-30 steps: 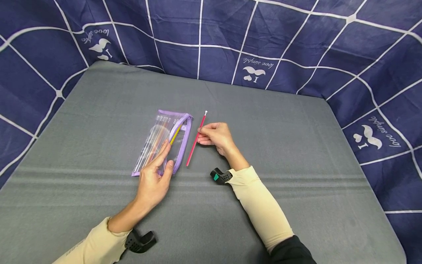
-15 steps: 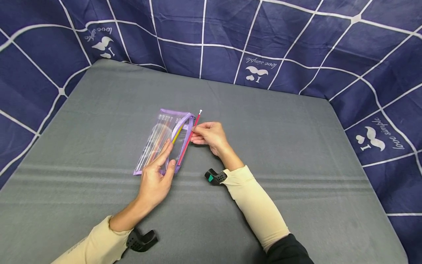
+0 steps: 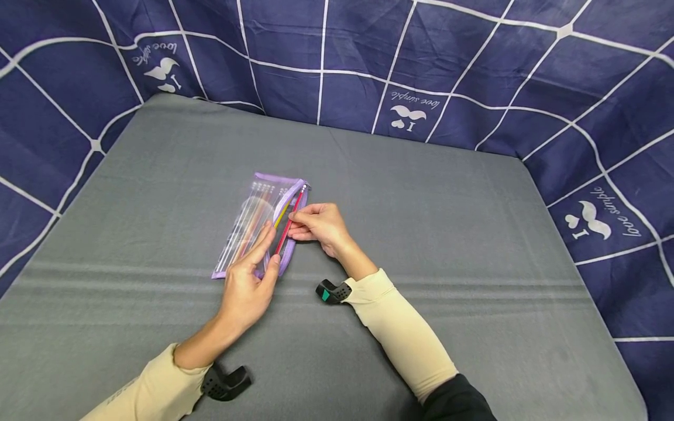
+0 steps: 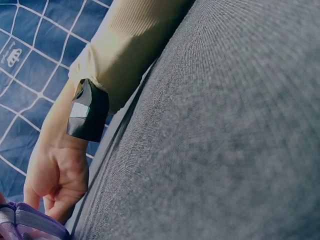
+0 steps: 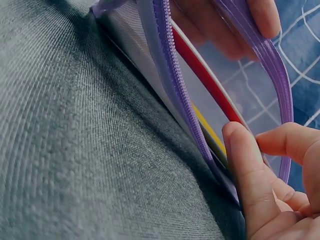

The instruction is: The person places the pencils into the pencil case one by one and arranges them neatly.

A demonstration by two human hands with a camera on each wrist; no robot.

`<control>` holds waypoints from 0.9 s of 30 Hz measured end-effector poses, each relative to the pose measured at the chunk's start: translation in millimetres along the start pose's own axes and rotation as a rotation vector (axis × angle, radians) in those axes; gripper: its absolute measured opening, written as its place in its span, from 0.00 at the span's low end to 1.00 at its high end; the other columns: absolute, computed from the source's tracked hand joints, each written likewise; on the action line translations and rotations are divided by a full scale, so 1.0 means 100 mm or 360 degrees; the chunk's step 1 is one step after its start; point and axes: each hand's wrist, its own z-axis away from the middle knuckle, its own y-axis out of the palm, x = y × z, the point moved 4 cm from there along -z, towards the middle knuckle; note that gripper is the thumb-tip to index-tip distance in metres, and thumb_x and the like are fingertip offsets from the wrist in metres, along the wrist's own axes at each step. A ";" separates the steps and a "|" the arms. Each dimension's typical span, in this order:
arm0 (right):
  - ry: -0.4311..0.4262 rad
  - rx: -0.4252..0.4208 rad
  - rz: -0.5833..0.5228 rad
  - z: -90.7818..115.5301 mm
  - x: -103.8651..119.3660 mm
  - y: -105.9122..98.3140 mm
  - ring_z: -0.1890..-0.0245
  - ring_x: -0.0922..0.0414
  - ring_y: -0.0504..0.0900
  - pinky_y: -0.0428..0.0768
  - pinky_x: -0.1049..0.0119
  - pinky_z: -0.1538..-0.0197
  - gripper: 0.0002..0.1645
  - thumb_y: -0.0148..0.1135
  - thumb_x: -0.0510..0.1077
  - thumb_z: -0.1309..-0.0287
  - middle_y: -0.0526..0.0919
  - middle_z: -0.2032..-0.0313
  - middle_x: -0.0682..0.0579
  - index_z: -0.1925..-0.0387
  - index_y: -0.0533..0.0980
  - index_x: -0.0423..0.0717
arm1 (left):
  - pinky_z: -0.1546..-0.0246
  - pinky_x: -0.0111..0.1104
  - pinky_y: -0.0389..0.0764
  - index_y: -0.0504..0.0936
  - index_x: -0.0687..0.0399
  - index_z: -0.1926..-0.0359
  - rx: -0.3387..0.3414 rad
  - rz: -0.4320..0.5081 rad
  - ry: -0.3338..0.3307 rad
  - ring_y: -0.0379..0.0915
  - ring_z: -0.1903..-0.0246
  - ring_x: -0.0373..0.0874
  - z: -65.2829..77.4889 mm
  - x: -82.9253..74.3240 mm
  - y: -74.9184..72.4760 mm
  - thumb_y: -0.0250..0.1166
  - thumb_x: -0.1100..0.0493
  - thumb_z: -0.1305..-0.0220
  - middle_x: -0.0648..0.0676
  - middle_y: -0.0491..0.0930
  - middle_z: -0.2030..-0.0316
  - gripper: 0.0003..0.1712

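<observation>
A clear pencil case [image 3: 265, 176] with purple zipper edging lies on the grey table, its mouth spread along the right side. Through its plastic show several pencils, including a yellow pencil [image 3: 281, 217] close to the mouth. My left hand [image 3: 245, 286] holds the case near the zipper, fingers over the clear film and thumb at the opening. With thumb and fingertips my right hand [image 3: 320, 225] pinches a red pencil [image 5: 205, 80]. That pencil lies lengthwise within the zipper mouth, white eraser end pointing to the far side. Its near tip is hidden by my left thumb.
The grey cloth-covered table [image 3: 447, 234] extends around both hands. Behind it hangs a blue curtain [image 3: 358, 52] with white grid lines. Each wrist carries a black camera mount [image 3: 333, 291] close over the table.
My right hand has moved left with the red pencil, from beside the case to inside its zipper mouth. The left hand and the case have stayed in place.
</observation>
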 end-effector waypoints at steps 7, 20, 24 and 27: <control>-0.0025 0.0006 -0.0035 -0.01 -0.01 0.02 0.81 0.56 0.85 0.85 0.68 0.73 0.03 0.63 0.27 0.40 0.83 0.80 0.45 0.70 0.79 0.32 | 0.31 0.36 0.62 0.73 0.73 0.38 0.0004 -0.0028 -0.0013 0.65 0.35 0.57 0.00 0.00 0.00 0.62 0.78 0.42 0.63 0.70 0.35 0.28; -0.0053 0.0072 -0.0020 0.00 0.01 0.06 0.78 0.56 0.86 0.86 0.67 0.69 0.05 0.61 0.27 0.39 0.84 0.77 0.44 0.63 0.79 0.25 | 0.32 0.30 0.62 0.73 0.74 0.38 0.0005 -0.0006 0.0002 0.65 0.35 0.58 0.00 0.00 0.01 0.61 0.79 0.41 0.64 0.70 0.35 0.28; -0.0064 0.0067 0.0012 0.01 0.01 0.03 0.78 0.57 0.86 0.86 0.68 0.70 0.07 0.61 0.27 0.39 0.84 0.77 0.44 0.61 0.78 0.23 | 0.32 0.27 0.62 0.73 0.74 0.39 0.0003 0.0001 0.0010 0.65 0.35 0.59 0.00 0.00 0.02 0.62 0.79 0.42 0.65 0.70 0.36 0.27; -0.0082 0.0058 0.0015 0.02 0.02 0.01 0.78 0.57 0.86 0.86 0.68 0.70 0.08 0.60 0.27 0.39 0.84 0.77 0.45 0.59 0.78 0.22 | 0.32 0.27 0.62 0.73 0.74 0.39 0.0001 0.0005 0.0013 0.65 0.35 0.60 -0.01 0.00 0.03 0.62 0.78 0.41 0.65 0.70 0.36 0.27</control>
